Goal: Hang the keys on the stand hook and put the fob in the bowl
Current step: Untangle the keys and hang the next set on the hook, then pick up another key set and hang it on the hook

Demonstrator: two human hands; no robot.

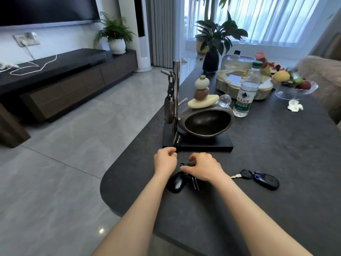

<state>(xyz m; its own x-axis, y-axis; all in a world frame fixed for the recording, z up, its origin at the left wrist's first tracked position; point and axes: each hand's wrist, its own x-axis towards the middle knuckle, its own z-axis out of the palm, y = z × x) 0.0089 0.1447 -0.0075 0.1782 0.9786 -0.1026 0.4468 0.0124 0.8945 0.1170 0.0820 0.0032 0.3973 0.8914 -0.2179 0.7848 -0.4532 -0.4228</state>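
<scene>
**At worktop [258,145] edge: right hand [203,168] on key bunch [195,183]**

Fingers pinch its ring; black fob [177,182] lies flat between the wrists. Just beside, the left hand [165,160] sits curled (holding anything? cannot tell). Beyond stands the bowl [204,124].

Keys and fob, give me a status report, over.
Right grip pinching the key ring; keys and fob flat on the table. Left grip curled, contents unclear. Bowl empty.
</scene>
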